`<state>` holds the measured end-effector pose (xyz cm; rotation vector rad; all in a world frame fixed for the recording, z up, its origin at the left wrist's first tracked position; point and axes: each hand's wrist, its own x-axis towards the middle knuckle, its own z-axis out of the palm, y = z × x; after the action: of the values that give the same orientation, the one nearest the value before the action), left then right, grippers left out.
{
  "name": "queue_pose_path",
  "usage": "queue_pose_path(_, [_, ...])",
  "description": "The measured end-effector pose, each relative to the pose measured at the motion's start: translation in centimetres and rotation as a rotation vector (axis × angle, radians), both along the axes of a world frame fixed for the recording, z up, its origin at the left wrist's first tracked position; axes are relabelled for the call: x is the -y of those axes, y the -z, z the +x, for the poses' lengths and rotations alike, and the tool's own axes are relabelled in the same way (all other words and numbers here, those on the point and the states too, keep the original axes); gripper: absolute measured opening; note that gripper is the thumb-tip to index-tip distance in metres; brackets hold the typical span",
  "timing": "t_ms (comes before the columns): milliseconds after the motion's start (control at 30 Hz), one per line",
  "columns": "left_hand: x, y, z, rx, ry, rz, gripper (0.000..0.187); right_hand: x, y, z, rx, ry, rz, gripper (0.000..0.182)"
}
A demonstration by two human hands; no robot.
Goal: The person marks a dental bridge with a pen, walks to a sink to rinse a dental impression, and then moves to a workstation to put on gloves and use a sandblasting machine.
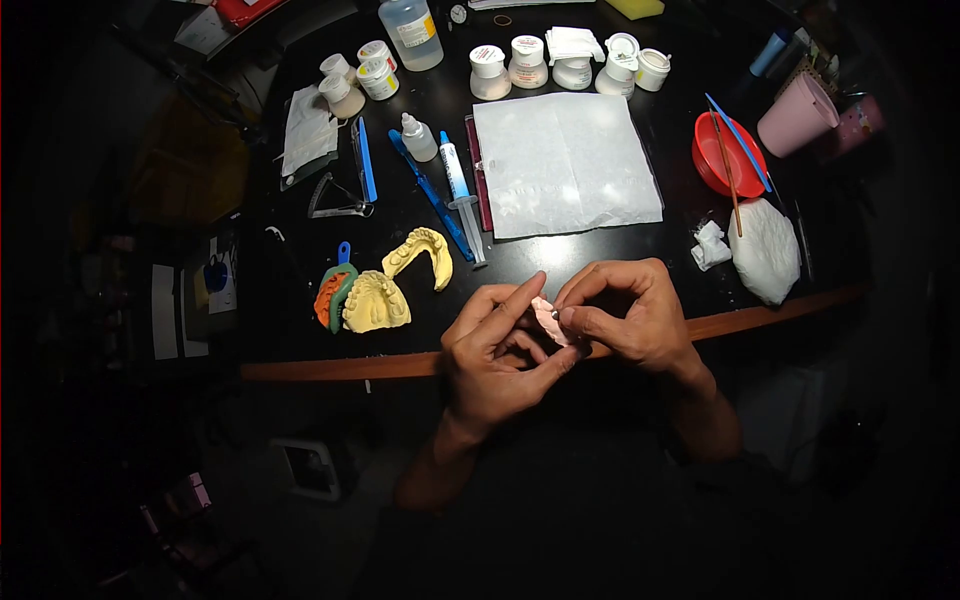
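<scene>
Near the table's front edge, my left hand (505, 350) holds a small pink dental model piece (548, 322) between its fingers and thumb. From the right, my right hand (625, 315) pinches a tiny dark or metallic bit (556, 314) against the pink piece, thumb and index finger together. To the left lie a cream dental cast (376, 303), a horseshoe-shaped yellow cast (428, 250) and a green impression tray (341, 290) with orange material.
A white sheet (568, 165) lies beyond my hands. Left of it are a syringe (457, 180) and a dropper bottle (419, 138). Lidded jars (490, 75) stand behind. At right are a red bowl (708, 150) and a white cloth bundle (765, 255).
</scene>
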<state>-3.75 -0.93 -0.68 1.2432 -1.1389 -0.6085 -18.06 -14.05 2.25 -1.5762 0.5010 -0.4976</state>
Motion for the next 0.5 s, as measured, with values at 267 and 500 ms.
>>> queue_pose_path(267, [0.1,-0.1,0.0,-0.025,0.002,0.001,0.067,0.6,0.8,0.5,0.083,-0.047,0.013,0.007])
queue_pose_path(500, [-0.1,0.3,0.0,0.006,-0.016,0.022,0.067,0.2,-0.3,0.4,-0.1,-0.01,0.127,0.005])
